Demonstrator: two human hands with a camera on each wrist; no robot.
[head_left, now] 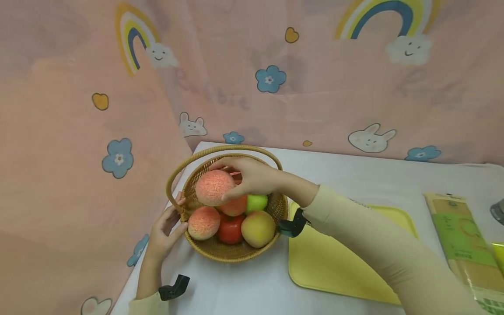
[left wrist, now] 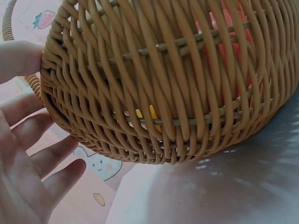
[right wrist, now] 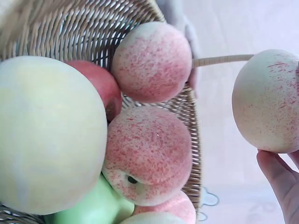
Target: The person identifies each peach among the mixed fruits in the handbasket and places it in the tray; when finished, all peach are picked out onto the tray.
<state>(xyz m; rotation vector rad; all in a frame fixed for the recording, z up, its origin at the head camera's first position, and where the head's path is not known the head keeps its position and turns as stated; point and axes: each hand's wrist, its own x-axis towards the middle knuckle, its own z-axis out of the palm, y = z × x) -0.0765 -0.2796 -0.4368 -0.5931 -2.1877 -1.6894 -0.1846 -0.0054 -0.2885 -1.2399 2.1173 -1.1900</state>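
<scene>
A wicker basket (head_left: 232,260) with an arched handle (head_left: 220,149) holds several fruits. My right hand (head_left: 256,176) grips a pink peach (head_left: 212,187) above the basket's far left part; in the right wrist view that peach (right wrist: 266,100) is clear of the other fruit. My left hand (head_left: 162,234) holds the basket's left rim by the handle's foot, thumb and fingers on either side of the woven edge (left wrist: 51,88). Inside lie another peach (head_left: 204,223), a red apple (head_left: 230,229), a yellowish round fruit (head_left: 258,229), a green fruit (head_left: 257,203) and a peach partly beneath the held one.
Right of the basket, a yellow tray (head_left: 334,262) lies on the white tabletop (head_left: 236,288), partly under my right forearm. Farther right are a green and tan package (head_left: 460,236) and a dark object (head_left: 498,211) at the frame edge. A pink patterned cloth (head_left: 236,52) hangs behind and left.
</scene>
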